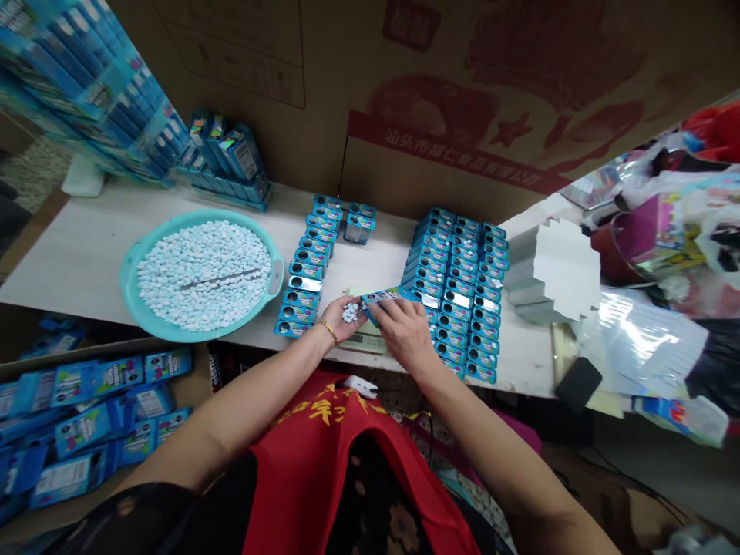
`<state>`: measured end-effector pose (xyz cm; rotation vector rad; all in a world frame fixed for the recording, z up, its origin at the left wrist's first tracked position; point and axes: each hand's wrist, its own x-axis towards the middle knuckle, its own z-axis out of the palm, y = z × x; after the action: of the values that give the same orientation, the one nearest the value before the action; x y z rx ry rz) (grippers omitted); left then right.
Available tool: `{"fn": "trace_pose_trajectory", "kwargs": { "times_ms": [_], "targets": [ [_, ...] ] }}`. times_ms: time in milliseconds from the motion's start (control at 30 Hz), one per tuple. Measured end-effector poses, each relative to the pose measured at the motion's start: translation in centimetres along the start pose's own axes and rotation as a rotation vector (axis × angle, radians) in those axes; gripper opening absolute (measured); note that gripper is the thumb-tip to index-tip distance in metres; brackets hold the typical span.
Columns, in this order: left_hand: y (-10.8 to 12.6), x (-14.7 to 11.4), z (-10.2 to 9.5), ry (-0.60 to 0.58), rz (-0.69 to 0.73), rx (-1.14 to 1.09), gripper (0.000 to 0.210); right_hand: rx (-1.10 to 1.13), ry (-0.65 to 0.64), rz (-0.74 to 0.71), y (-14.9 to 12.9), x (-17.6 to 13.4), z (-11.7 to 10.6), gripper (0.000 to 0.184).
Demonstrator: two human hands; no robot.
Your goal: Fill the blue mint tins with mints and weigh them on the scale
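Observation:
My left hand [341, 320] is cupped palm up, with a small heap of white candies [351, 311] lying in it. Beside it my right hand [403, 327] grips a blue candy box [384, 296], tilted so one end meets the left fingers and the candies. Beneath both hands is a pale flat device, perhaps a scale [370, 341], mostly covered. To the left stands a turquoise basin [276, 277] full of similar white candies, with a long dark strip lying on top of them.
Upright blue boxes stand in a column [304, 284] on the left and several columns [448, 285] on the right. A large carton [370, 169] walls off the back of the white table [69, 254]. White folded cards [549, 270] stand at right. Another carton at lower left holds blue boxes [86, 432].

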<state>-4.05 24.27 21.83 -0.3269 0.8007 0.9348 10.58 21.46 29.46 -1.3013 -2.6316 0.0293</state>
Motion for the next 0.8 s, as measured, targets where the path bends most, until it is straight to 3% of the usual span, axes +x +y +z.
{"fn": "trace_pose_trajectory", "kwargs": {
  "times_ms": [167,300,433,500,600,700,800],
  "targets": [
    [1.1,-1.1,-1.0,0.014,0.024,0.014,0.011,0.433,0.168,0.341,2.5,-0.8,2.4,0.034],
    [2.6,-2.8,-2.0,0.055,0.091,0.061,0.013,0.731,0.213,0.494,2.9,-1.7,6.5,0.033],
    [3.6,-4.9,-2.8,0.099,0.112,0.088,0.015,0.818,0.206,0.569,3.0,-2.2,10.0,0.031],
    [3.6,-6.1,-3.3,0.110,0.109,0.090,0.015,0.792,0.182,0.559,3.2,-2.6,10.2,0.030],
    [3.1,-7.8,-4.3,0.120,0.076,0.084,0.016,0.621,0.160,0.462,2.2,-2.9,8.3,0.036],
    [2.0,-9.0,-5.5,0.105,-0.005,0.093,0.016,0.441,0.120,0.272,-1.2,-2.6,5.4,0.037],
    [0.8,-9.5,-6.7,0.069,-0.064,0.078,0.017,0.400,-0.112,-0.021,-5.9,-1.7,3.5,0.029]
  ]
}}
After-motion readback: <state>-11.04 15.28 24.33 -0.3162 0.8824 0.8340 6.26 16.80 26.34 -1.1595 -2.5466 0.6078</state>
